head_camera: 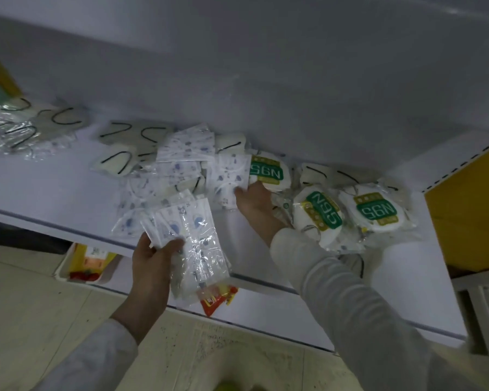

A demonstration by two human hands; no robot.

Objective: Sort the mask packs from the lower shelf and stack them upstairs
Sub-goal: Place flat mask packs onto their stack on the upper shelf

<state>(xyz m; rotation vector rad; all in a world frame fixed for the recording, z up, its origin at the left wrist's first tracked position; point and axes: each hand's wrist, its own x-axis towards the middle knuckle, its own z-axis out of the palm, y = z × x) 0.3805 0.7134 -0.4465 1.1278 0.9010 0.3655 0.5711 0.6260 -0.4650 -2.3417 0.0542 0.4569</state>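
Head view: the left hand (153,258) grips a bundle of printed mask packs (189,235) just off the shelf (54,193) edge, apparently collecting one type, while the right hand (253,201) pinches a matching pack (227,176) beside the N95 packs (376,210).

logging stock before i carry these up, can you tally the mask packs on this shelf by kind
green N95 packs: 3
blue-printed packs: 1 pinched by the right hand, a bundle gripped in the left hand, others too overlapped to count
white packs with black loops: too overlapped to count
total countable: 4
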